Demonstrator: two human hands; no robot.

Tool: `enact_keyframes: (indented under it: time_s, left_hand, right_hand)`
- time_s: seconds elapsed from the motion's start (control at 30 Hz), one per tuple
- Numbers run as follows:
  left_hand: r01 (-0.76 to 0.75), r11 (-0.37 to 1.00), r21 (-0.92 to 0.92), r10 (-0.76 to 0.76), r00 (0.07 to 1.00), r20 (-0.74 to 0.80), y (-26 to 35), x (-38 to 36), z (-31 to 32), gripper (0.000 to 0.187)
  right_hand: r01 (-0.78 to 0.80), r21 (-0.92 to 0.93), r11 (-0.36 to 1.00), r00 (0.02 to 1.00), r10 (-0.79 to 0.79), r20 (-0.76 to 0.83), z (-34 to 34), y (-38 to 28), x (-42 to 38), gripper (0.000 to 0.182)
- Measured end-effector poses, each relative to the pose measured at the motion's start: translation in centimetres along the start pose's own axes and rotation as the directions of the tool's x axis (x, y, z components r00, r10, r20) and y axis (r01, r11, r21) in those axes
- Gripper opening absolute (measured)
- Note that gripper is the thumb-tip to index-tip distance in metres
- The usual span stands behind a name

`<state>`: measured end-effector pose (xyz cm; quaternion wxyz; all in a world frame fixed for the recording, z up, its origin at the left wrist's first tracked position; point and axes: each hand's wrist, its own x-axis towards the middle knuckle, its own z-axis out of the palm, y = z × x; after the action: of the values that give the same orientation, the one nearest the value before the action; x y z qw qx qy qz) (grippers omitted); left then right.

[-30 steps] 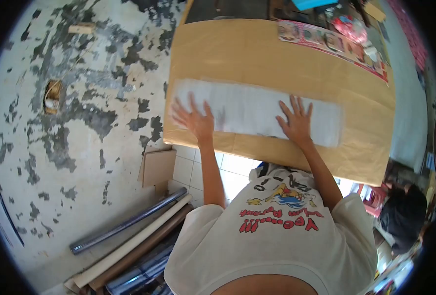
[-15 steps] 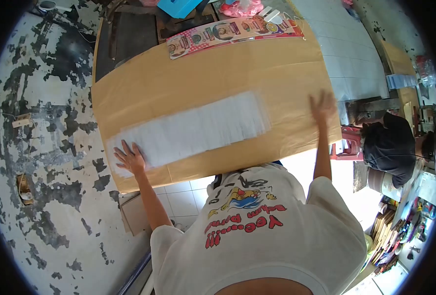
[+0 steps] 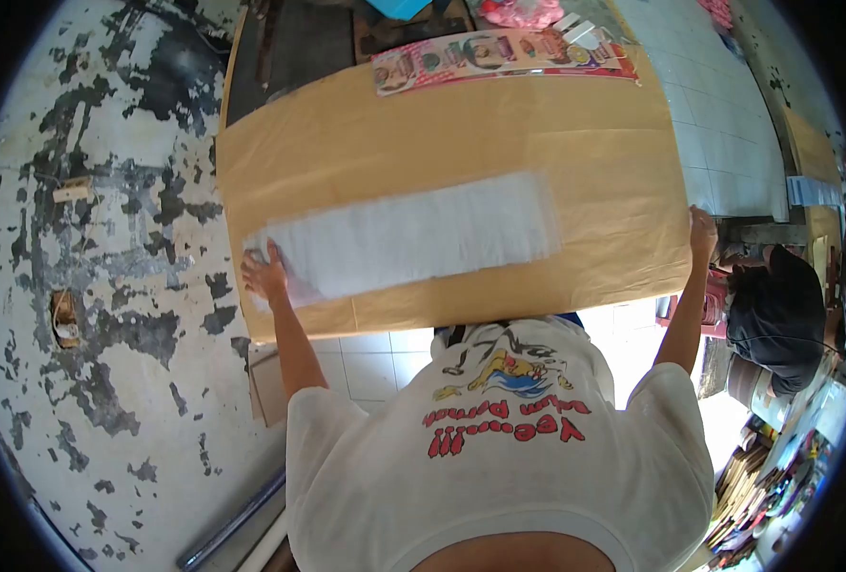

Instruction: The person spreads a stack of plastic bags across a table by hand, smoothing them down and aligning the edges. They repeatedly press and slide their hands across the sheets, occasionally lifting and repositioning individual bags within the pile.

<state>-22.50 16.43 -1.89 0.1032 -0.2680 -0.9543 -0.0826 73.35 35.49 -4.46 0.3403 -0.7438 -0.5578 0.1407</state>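
Note:
A long white stack of thin sheets (image 3: pixel 423 234) lies slantwise on the brown paper covering (image 3: pixel 442 124) of the table. My left hand (image 3: pixel 265 276) rests on the left end of the stack with its fingers spread. At the right edge of the brown covering is my right hand (image 3: pixel 702 234), its fingers bent near the edge; whether they hold anything is too small to tell. Beyond the stack, a printed pink and red strip (image 3: pixel 499 59) lies along the far side of the table.
A pink plastic bag (image 3: pixel 523 12), a white power strip (image 3: pixel 575 29) and a blue object (image 3: pixel 401 8) are at the far edge. A peeling wall (image 3: pixel 108 334) stands left. Another person in black (image 3: pixel 775 305) is at the right, beside a red stool (image 3: pixel 715 303).
My right hand has moved from above the brown covering out to its right edge. My left hand stays on the left end of the stack. The camera view has shifted.

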Motion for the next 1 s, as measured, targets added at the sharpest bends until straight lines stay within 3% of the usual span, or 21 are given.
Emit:
enact_keyframes:
  time_s: [0.07, 0.1, 0.13, 0.17, 0.2, 0.23, 0.27, 0.3, 0.33, 0.37, 0.43, 0.53, 0.6, 0.67, 0.77, 0.8, 0.9, 1.0]
  left_hand:
    - [0.024, 1.000, -0.001, -0.024, 0.998, 0.064, 0.3, 0.0, -1.0, 0.079]
    - [0.010, 1.000, -0.001, -0.010, 0.995, 0.098, 0.2, 0.1, -1.3, 0.080]
    - [-0.010, 1.000, 0.004, 0.009, 0.991, 0.133, -0.1, 0.0, -2.1, 0.081]
    - [-0.039, 0.999, 0.014, 0.036, 0.984, 0.172, -0.9, 0.6, -2.5, 0.081]
    - [-0.051, 0.999, -0.006, 0.052, 0.989, 0.140, -1.4, 1.5, -2.6, 0.081]
    - [-0.057, 0.998, -0.032, 0.061, 0.991, 0.122, -1.8, 1.2, -2.2, 0.082]
    - [-0.066, 0.996, -0.054, 0.071, 0.991, 0.115, -2.4, 0.4, -1.8, 0.082]
    - [-0.069, 0.995, -0.068, 0.077, 0.989, 0.123, -2.7, -0.1, -2.0, 0.081]
    - [-0.071, 0.993, -0.091, 0.082, 0.990, 0.117, -2.3, 0.3, -2.2, 0.081]
    - [-0.070, 0.992, -0.108, 0.082, 0.990, 0.115, -2.4, 0.1, -2.4, 0.080]
    - [-0.048, 0.989, -0.138, 0.064, 0.991, 0.116, -2.8, -0.2, -2.8, 0.079]
    - [-0.027, 0.987, -0.160, 0.045, 0.993, 0.109, -2.7, 0.1, -2.8, 0.076]
    - [-0.028, 0.983, -0.183, 0.045, 0.995, 0.088, -2.4, 0.1, -2.8, 0.074]
    - [-0.054, 0.977, -0.206, 0.067, 0.996, 0.052, -2.8, -0.2, -2.8, 0.072]
    - [-0.037, 0.980, -0.197, 0.052, 0.996, 0.072, -2.7, -0.3, -3.1, 0.071]
    - [-0.044, 0.979, -0.199, 0.060, 0.995, 0.076, -2.8, -0.3, -3.0, 0.070]
    - [-0.028, 0.976, -0.217, 0.037, 0.999, 0.039, -3.2, -0.3, -2.2, 0.069]
    - [-0.050, 0.973, -0.226, 0.035, 0.997, -0.069, -4.3, 0.1, 0.4, 0.066]
  right_hand:
    - [0.035, 0.075, 0.997, 0.994, -0.026, -0.106, -1.6, 1.1, 0.2, 0.036]
    - [-0.264, 0.594, 0.760, 0.912, 0.397, -0.103, -1.9, -2.1, -0.4, 0.042]
    - [-0.138, 0.984, 0.109, 0.983, -0.109, 0.150, -4.1, 6.0, 1.7, 0.047]
    - [-0.066, 0.964, 0.258, 0.979, 0.202, 0.013, -5.6, 1.2, 0.2, 0.051]
    - [0.047, 0.817, 0.574, 0.962, 0.193, -0.191, -6.3, -6.8, -2.3, 0.052]
    - [0.076, 0.555, 0.828, 0.905, 0.177, -0.387, -6.9, -16.8, -5.2, 0.054]
    - [0.177, -0.132, 0.975, 0.962, -0.200, -0.187, -5.9, -9.4, -3.9, 0.050]
    - [0.424, -0.680, 0.598, 0.840, -0.540, 0.049, -5.0, -1.9, -2.5, 0.046]
    - [0.350, -0.425, 0.835, 0.937, -0.305, 0.171, -2.8, -3.7, -3.8, 0.042]
    - [0.107, -0.204, 0.973, 0.959, -0.047, 0.280, -0.5, -6.2, -5.2, 0.040]
    - [-0.249, 0.183, 0.951, 0.968, 0.251, 0.015, 2.3, -7.8, -6.6, 0.038]
    - [-0.077, -0.059, 0.995, 0.946, 0.054, -0.321, -1.5, -8.3, -4.1, 0.039]
    - [0.218, -0.302, 0.928, 0.775, -0.352, -0.524, -7.1, -3.2, 0.0, 0.040]
    - [0.156, 0.109, 0.982, 0.670, -0.024, -0.742, -9.4, -21.4, -5.7, 0.039]
    - [0.087, 0.515, 0.853, 0.656, 0.339, -0.674, -9.4, -25.8, -5.6, 0.034]
    - [0.212, 0.610, 0.764, 0.679, 0.333, -0.654, -8.8, -27.1, -5.7, 0.032]
    - [0.395, 0.588, 0.706, 0.726, 0.152, -0.671, -8.7, -27.9, -5.6, 0.027]
    - [0.479, 0.499, 0.722, 0.649, 0.091, -0.755, -7.2, -33.5, -6.3, 0.027]
